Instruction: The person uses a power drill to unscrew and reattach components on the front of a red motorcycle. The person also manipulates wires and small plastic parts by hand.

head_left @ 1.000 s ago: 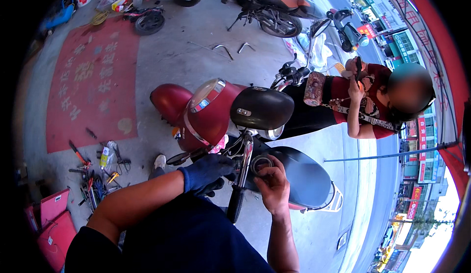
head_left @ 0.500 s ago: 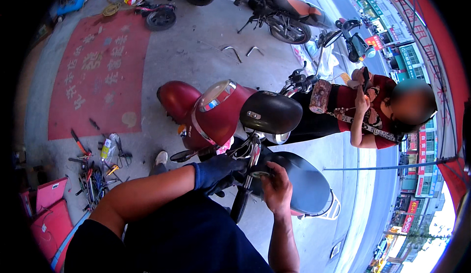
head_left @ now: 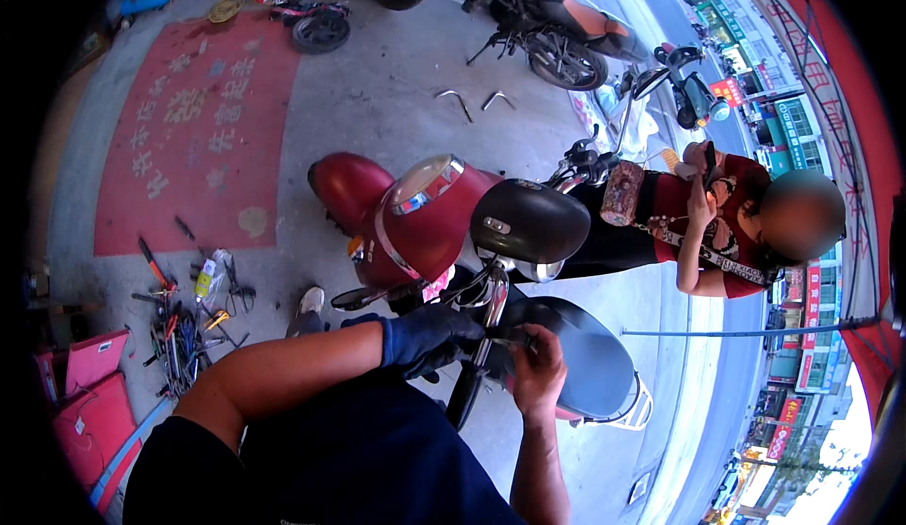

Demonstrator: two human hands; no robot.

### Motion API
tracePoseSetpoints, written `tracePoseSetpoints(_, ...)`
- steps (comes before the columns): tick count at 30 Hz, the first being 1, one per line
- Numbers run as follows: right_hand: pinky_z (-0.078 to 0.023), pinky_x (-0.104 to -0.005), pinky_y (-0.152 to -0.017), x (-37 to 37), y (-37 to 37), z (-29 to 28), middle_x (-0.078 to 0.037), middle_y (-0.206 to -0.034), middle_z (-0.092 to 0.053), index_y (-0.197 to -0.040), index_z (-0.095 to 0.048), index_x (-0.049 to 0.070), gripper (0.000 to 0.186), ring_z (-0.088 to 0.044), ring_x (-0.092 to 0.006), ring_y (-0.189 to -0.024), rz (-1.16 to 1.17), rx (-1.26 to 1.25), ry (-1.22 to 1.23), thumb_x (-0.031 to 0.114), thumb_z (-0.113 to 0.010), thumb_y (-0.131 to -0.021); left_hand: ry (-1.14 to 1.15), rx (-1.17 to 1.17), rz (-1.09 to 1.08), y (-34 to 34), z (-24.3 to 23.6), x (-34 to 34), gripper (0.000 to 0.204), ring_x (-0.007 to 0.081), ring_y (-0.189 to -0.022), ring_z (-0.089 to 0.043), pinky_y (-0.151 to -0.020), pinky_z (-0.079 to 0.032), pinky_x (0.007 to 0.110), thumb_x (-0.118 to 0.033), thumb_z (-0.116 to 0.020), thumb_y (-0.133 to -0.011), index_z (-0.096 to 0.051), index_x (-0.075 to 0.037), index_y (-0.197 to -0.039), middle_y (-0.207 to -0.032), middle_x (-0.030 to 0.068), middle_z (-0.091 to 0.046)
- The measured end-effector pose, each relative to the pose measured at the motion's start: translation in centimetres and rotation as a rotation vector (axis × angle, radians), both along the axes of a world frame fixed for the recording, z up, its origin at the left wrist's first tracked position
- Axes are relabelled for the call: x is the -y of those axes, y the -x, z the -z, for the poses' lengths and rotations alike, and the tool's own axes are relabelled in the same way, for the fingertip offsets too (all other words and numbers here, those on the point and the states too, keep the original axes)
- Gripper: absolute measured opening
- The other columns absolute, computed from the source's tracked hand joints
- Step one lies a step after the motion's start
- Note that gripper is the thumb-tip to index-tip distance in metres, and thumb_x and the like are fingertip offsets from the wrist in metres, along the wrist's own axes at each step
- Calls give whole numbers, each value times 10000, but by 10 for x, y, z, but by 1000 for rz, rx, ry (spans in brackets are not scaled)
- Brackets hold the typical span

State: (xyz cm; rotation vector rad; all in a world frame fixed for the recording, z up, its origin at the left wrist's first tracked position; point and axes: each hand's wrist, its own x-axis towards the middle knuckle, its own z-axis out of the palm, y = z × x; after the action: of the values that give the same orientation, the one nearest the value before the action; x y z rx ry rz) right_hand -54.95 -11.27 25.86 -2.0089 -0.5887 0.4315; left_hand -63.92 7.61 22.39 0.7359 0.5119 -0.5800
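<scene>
Turned edge-on since earlier, the dark ring [head_left: 511, 341] sits pinched in our right hand [head_left: 540, 366], right of the chrome handlebar [head_left: 495, 300]; whether our gloved left hand [head_left: 429, 338] pinches anything, we can't tell. Keeping it close should steady us.

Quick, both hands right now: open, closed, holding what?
Left hand: gloved, at the handlebar; fingers partly hidden, so its grip cannot be told.
Right hand: closed, pinching a small item, kind unclear.

Handlebar [head_left: 496, 297] shiny met., grip [head_left: 462, 397] matt, seat [head_left: 596, 355] smooth w/ slight sheen, glove [head_left: 427, 336] cloth
</scene>
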Motion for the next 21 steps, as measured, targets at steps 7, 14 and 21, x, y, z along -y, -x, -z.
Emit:
tracePoseSetpoints(7, -484, -275, -879, 2, 6, 3, -85, -1051, -628, -1118, -529, 12, 315, -601, -145, -992, 57, -55, -32, -97, -596, -830, -112, -7, 21, -8, -9, 1, 348, 112, -406, -415, -408, -397, 278, -449, -587, -865, -598, -101, -860, -577, 16, -487)
tracePoseSetpoints(14, -514, -276, -815, 5, 4, 15, -82, -1027, -639, -1094, -568, 26, 298, -637, -142, -920, 39, 30, -49, -76, -615, -818, -214, 7, 37, -11, 2, 8, 315, 125, -381, -420, -365, -385, 292, -412, -602, -862, -586, -97, -864, -526, 22, -462)
tracePoseSetpoints(21, -519, -290, -802, 10, 1, 14, -89, -997, -654, -1089, -577, 29, 301, -651, -164, -928, 83, 44, -5, -67, -622, -807, -207, 14, 19, -19, 12, 8, 265, 116, -348, -399, -339, -332, 270, -373, -594, -875, -594, -109, -852, -504, 26, -472)
